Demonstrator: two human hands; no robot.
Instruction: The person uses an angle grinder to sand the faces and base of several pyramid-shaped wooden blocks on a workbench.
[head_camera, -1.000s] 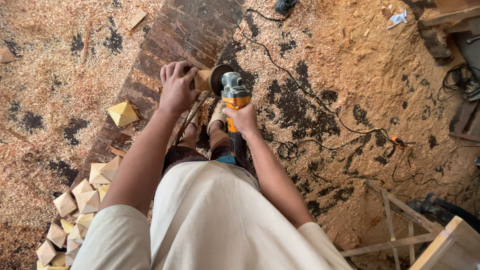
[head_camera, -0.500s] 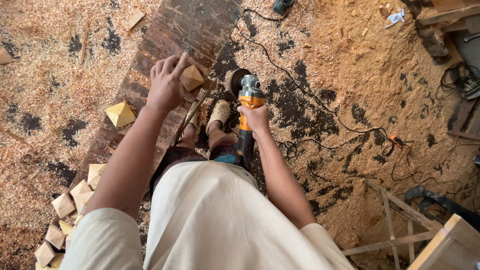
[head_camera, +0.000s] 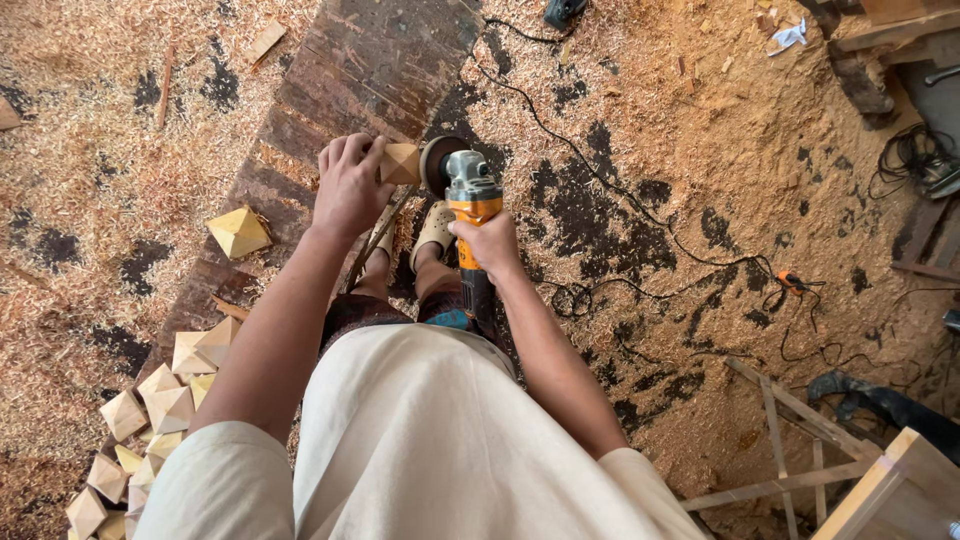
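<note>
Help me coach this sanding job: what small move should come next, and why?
Probably turn the wooden block slightly in the left hand to offer a fresh face. The block sits right against the disc of the angle grinder, which the right hand grips, and finished faceted blocks lie piled nearby.

Both hands (head_camera: 350, 190) (head_camera: 487, 240) forward, fingers clenched.

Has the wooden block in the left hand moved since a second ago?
Yes. The wooden block in the left hand sits right against the grinder disc again, after lifting away over the dark plank half a second ago.
</note>
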